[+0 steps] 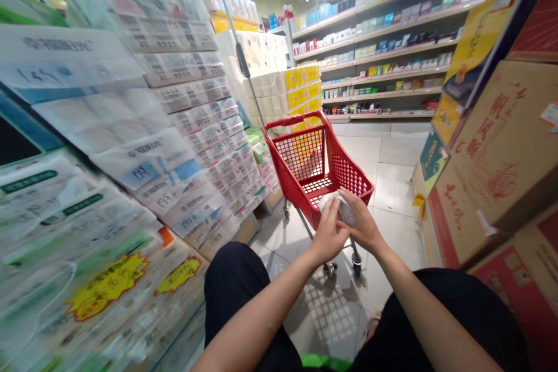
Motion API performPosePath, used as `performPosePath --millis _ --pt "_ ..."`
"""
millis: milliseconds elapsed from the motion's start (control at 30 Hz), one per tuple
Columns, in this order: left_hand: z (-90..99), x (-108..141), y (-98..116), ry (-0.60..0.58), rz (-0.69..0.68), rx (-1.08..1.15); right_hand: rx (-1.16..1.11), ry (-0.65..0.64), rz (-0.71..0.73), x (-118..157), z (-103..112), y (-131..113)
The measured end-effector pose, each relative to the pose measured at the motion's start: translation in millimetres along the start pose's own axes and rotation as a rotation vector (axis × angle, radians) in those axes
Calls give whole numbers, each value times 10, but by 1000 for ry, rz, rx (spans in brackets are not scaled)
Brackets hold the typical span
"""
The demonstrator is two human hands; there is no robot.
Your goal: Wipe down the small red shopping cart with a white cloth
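A red plastic shopping cart with a lattice basket stands in front of me. At its near end both my hands meet over a crumpled white cloth or tissue; which of the two it is I cannot tell. My left hand has its fingers bent onto the white piece from the left. From the right, my right hand closes on it, with the fingertips at its upper edge. The hands overlap the cart's near rim, and whether the cloth touches that rim is hidden by them.
Stacked tissue packs rise along the left. Cardboard cartons line the right side. Shelves with small boxes and bottles run across the back. A thin pole slants up beside the cart. Pale floor tiles lie between.
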State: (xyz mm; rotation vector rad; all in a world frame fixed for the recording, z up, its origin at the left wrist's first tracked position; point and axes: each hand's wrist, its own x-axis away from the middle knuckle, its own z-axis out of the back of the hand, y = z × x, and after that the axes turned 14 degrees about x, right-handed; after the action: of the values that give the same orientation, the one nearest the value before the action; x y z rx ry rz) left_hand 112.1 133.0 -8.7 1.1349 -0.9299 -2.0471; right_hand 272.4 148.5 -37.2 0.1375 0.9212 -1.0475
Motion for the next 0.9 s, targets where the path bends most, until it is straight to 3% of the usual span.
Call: performPosePath --millis 133,267,333,467,600,700,900 --pt "179 -85 12 27 -100 28 83 34 -22 -28 -86 37" --pt "453 -109 -18 67 -115 -253 215 7 -11 -74 -53 33" --pt "544 -94 -114 25 -103 -429 278 -4 -6 -86 -8 56" --pt "590 -81 -350 -77 -110 -586 325 53 -155 -57 61 236" --pt "549 -128 -445 -39 -101 -579 346 129 -260 -27 36 380" --pt "525 -148 -445 -37 -104 -575 430 116 -225 -61 -58 232" --pt "483 -105 -452 -22 -103 -552 485 -18 -29 -152 -249 -334"
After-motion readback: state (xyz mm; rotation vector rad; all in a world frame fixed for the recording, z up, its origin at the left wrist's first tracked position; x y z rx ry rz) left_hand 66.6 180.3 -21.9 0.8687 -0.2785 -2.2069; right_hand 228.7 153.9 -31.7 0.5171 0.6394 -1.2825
